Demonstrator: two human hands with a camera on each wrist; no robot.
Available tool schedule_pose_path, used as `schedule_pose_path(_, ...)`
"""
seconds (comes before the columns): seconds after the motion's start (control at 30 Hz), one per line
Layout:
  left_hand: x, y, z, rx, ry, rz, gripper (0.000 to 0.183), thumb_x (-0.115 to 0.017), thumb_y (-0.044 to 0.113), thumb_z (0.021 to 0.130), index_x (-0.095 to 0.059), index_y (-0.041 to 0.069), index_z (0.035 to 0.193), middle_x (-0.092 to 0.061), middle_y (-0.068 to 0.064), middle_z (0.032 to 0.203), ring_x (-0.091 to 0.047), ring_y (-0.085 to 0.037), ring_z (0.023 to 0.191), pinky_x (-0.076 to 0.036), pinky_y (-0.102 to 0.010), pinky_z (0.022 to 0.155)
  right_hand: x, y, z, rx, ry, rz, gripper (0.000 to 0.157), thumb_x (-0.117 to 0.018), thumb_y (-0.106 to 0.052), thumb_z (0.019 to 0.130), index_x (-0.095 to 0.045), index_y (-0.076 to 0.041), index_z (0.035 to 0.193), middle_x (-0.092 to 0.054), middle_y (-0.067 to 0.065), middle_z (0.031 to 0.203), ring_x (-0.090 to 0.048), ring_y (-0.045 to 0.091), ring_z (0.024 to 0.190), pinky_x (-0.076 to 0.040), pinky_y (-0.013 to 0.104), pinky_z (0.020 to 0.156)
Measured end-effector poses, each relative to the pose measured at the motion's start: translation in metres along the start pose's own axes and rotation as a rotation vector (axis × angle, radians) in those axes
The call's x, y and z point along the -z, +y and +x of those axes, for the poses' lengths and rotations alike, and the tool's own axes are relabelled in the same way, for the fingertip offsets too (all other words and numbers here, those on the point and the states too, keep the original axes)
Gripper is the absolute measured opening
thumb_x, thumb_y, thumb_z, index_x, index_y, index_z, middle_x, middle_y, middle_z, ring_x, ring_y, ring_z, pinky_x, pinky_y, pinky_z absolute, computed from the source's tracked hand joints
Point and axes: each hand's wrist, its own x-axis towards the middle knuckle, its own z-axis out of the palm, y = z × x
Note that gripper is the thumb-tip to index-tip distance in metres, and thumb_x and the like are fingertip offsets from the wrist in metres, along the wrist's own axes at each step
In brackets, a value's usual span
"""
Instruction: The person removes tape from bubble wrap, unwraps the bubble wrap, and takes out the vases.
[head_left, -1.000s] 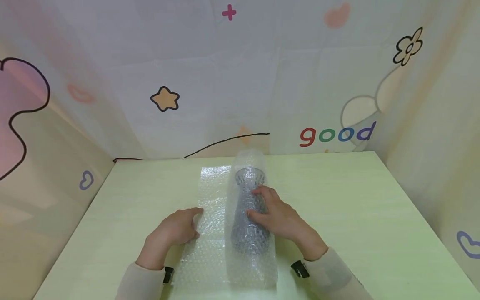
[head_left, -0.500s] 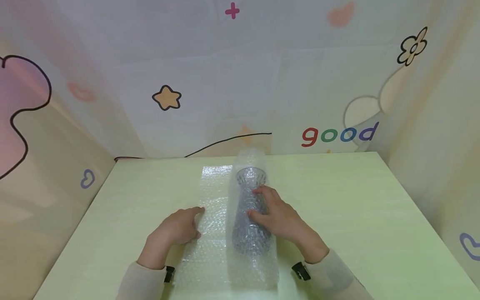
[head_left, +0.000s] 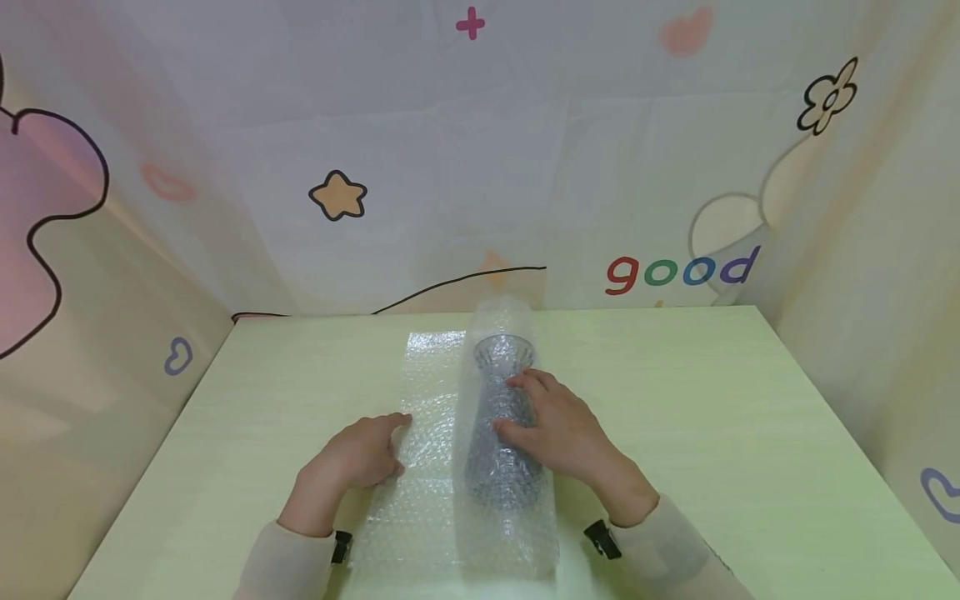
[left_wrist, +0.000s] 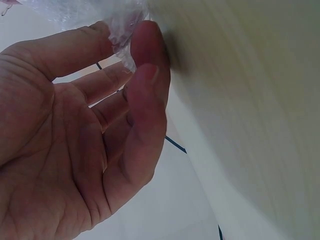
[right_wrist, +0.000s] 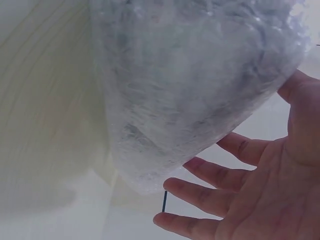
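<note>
A bluish-grey vase-shaped object with a flared, ribbed rim lies inside a layer of bubble wrap, its narrower end pointing away. A flat flap of the wrap spreads out to its left. At the flap's left edge, my left hand pinches the wrap between thumb and fingertips; the left wrist view shows the crumpled plastic there. My right hand rests on the right side of the wrapped object. In the right wrist view its fingers are spread and nearly straight, some fingertips touching the wrap.
Everything lies on a pale green table. A printed cloth with a star and the word "good" closes off the back and sides. A black clip or strap sits at the right wrist, another at the left.
The whole head view shifts slightly to the right. Both hands and the wrapped object keep their places relative to each other.
</note>
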Motion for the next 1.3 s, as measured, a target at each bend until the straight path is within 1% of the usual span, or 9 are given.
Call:
schedule_pose_path(0.13,0.001,0.001,0.0,0.0,0.001,0.007,0.072,-0.078,0.002,0.087,-0.05,0.012,0.153,-0.066,-0.001,0.087,-0.058,-0.015,0.071,-0.047,-0.033,0.066,0.003,-0.005,-0.001,0.02,0.03,-0.036,0.055,-0.071,-0.04,0.094,-0.06,-0.012,0.14,-0.05,0.016,0.153,-0.052,0.041,0.138,-0.043,0.063,0.11)
schedule_pose_path(0.23,0.002,0.002,-0.001,-0.003,0.002,0.017,0.071,-0.078,0.003,0.087,-0.051,0.012,0.152,-0.066,-0.001,0.088,-0.058,-0.016,0.073,-0.048,-0.033,0.067,0.005,-0.009,-0.003,0.024,0.053,-0.053,0.049,-0.073,-0.037,0.093,-0.065,-0.012,0.134,-0.055,0.015,0.147,-0.054,0.037,0.134,-0.044,0.061,0.108)
schedule_pose_path(0.33,0.002,0.003,-0.001,0.003,0.002,0.017,0.071,-0.078,0.003,0.087,-0.051,0.012,0.152,-0.066,-0.002,0.088,-0.058,-0.016,0.074,-0.048,-0.034,0.068,0.005,-0.013,-0.003,0.036,0.076,-0.069,0.041,-0.076,-0.033,0.091,-0.069,-0.014,0.127,-0.059,0.012,0.14,-0.055,0.034,0.128,-0.047,0.057,0.103)
schedule_pose_path(0.47,0.001,0.002,0.0,0.009,0.002,0.025,0.071,-0.078,0.003,0.087,-0.052,0.013,0.152,-0.067,-0.002,0.089,-0.057,-0.017,0.077,-0.05,-0.036,0.072,0.004,-0.018,-0.002,0.073,0.102,-0.106,0.029,-0.078,-0.028,0.09,-0.074,-0.016,0.115,-0.065,0.007,0.127,-0.056,0.032,0.119,-0.049,0.052,0.094)
schedule_pose_path(0.6,-0.001,0.001,0.001,0.002,0.006,0.026,0.071,-0.079,0.003,0.087,-0.052,0.012,0.152,-0.067,-0.002,0.089,-0.058,-0.017,0.077,-0.051,-0.036,0.072,0.004,-0.023,-0.001,0.094,0.098,-0.134,0.02,-0.077,-0.022,0.089,-0.077,-0.015,0.108,-0.067,0.005,0.119,-0.058,0.03,0.114,-0.049,0.049,0.09)
schedule_pose_path(0.83,-0.001,0.002,0.0,-0.005,0.003,0.016,0.073,-0.08,0.004,0.086,-0.051,0.012,0.152,-0.065,-0.001,0.086,-0.058,-0.016,0.072,-0.048,-0.034,0.066,0.007,-0.029,-0.002,0.073,0.056,-0.157,0.02,-0.074,-0.018,0.088,-0.077,-0.011,0.107,-0.067,0.004,0.113,-0.06,0.028,0.11,-0.053,0.041,0.088)
schedule_pose_path(1.03,0.0,0.003,-0.002,-0.008,0.008,0.008,0.071,-0.078,0.003,0.087,-0.051,0.012,0.152,-0.065,-0.001,0.084,-0.057,-0.016,0.068,-0.048,-0.033,0.065,0.009,-0.033,-0.001,0.064,0.021,-0.187,0.021,-0.073,-0.017,0.088,-0.077,-0.01,0.107,-0.066,0.006,0.113,-0.06,0.027,0.108,-0.054,0.039,0.084)
schedule_pose_path(1.17,0.0,0.003,-0.004,-0.003,0.008,-0.011,0.07,-0.077,0.001,0.088,-0.051,0.011,0.153,-0.065,-0.001,0.083,-0.057,-0.016,0.063,-0.047,-0.032,0.061,0.01,-0.034,0.0,0.078,0.019,-0.194,0.02,-0.072,-0.017,0.089,-0.077,-0.009,0.106,-0.066,0.006,0.111,-0.06,0.026,0.104,-0.053,0.037,0.081)
schedule_pose_path(1.3,0.0,0.003,-0.003,0.002,0.007,-0.013,0.071,-0.077,0.002,0.088,-0.05,0.012,0.153,-0.065,0.0,0.082,-0.057,-0.015,0.063,-0.046,-0.031,0.061,0.01,-0.035,0.001,0.079,0.025,-0.199,0.019,-0.07,-0.018,0.09,-0.077,-0.008,0.104,-0.065,0.007,0.109,-0.06,0.026,0.1,-0.052,0.037,0.079)
